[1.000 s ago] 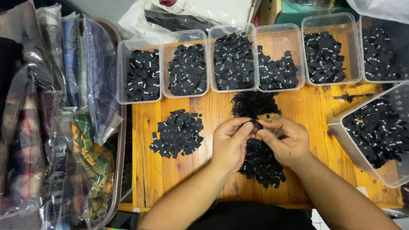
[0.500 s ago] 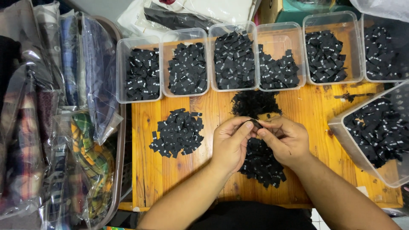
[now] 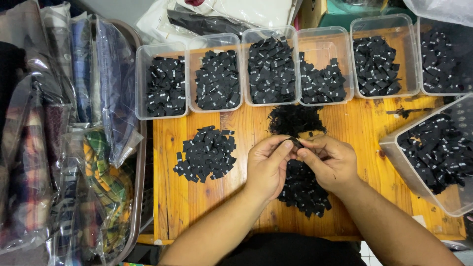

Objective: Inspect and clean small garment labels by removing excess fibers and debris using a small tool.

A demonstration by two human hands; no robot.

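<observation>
**A:** While both hands were pinching that one black label (image 3: 294,143) over the table (image 3: 367,130), did anything actually change? Looked frozen to me.

**B:** Pretty much frozen. Left hand (image 3: 267,165) and right hand (image 3: 329,162) were pressed close, thumbs and forefingers closed on the label right between them, above the loose pile (image 3: 301,189). Compared to the shot half a second earlier, same grip, same spot. Maybe the fingertips had shuffled a hair, can't really tell.

**A:** So the label hadn't gone anywhere?

**B:** Nope, it was in the fingers, not dropped into any tub (image 3: 272,64). My guess is they were mid-fiddle with it, folding or separating. The neat heap (image 3: 207,153) on the left and the frayed dark clump (image 3: 295,119) up top sat exactly where they'd been.
</observation>
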